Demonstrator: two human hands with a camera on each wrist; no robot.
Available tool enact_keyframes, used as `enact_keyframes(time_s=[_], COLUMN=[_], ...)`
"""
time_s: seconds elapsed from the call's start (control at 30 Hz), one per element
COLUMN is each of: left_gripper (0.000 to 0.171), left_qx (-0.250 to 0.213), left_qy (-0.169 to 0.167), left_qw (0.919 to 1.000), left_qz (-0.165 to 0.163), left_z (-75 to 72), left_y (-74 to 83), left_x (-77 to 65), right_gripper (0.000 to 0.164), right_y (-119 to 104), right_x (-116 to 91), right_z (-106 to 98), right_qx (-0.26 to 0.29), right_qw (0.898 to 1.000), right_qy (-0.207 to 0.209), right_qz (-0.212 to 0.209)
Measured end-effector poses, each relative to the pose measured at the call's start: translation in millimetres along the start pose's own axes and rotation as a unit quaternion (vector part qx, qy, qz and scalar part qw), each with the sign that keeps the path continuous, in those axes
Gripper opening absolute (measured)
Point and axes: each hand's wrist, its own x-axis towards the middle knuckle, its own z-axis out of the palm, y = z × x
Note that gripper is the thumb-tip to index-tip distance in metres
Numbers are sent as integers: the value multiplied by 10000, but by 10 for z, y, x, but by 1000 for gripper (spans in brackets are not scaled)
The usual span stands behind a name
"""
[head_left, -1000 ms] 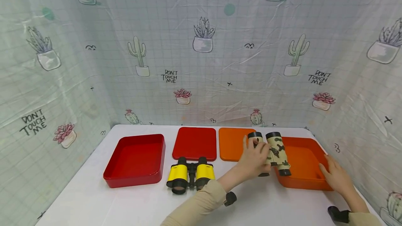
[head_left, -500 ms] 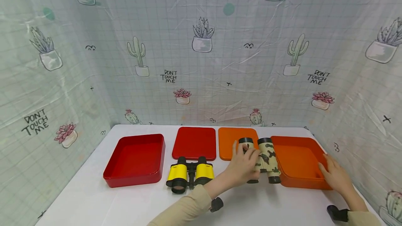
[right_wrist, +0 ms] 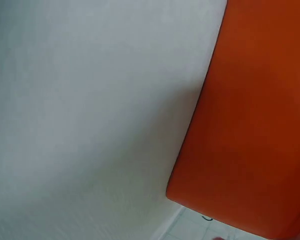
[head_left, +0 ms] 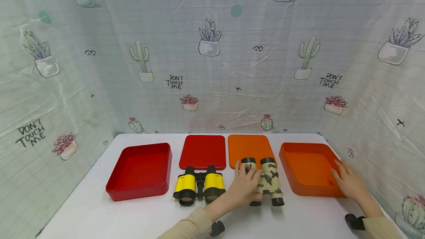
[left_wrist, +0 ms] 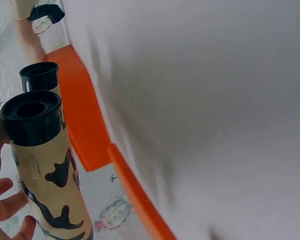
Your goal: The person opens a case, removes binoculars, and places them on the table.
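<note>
My left hand point(head_left: 245, 187) grips a pair of camouflage binoculars point(head_left: 271, 180) by its left barrel, in front of the orange lid point(head_left: 249, 146). In the left wrist view the black eyecup of the camouflage binoculars point(left_wrist: 44, 170) faces the camera, with the fingers curved along the barrel. My right hand point(head_left: 352, 182) rests on the right wall of an orange box point(head_left: 308, 191), its fingers over the rim. The right wrist view shows the outer side of the orange box point(right_wrist: 250, 125), with the hand almost wholly hidden.
Yellow and black binoculars point(head_left: 185, 183) stand left of my left forearm. Behind them lies a red lid point(head_left: 203, 150), and a red open box point(head_left: 139, 192) sits at the left. All are on a white table point(head_left: 132, 217) before a cactus-print curtain point(head_left: 232, 69).
My left hand has carried the camouflage binoculars left and toward me, from the orange box's left edge to in front of the orange lid. My right hand stays on the box.
</note>
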Motion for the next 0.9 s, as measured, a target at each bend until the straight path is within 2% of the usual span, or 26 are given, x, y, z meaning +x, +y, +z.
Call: enact_keyframes(time_s=[0.17,0.37,0.67,0.9], left_gripper=[56,54,54,55], left_qx=[-159,-396,-570,-498], left_qy=[-177,-409,-794,-1177], left_qw=[9997,9982,9949,9915], left_qz=[-81,-177,-254,-226], left_z=[63,124,148,149], left_y=[0,9,25,33], left_x=[-89,-151,-168,-165], right_gripper=[62,64,66,65], right_y=[-8,1,18,20], right_x=[10,5,10,9], right_z=[15,19,14,4], right_qx=[-60,-169,-83,-43], right_qw=[9996,9994,9990,9990], right_qy=[-233,-249,-364,-401], right_qz=[151,182,243,178])
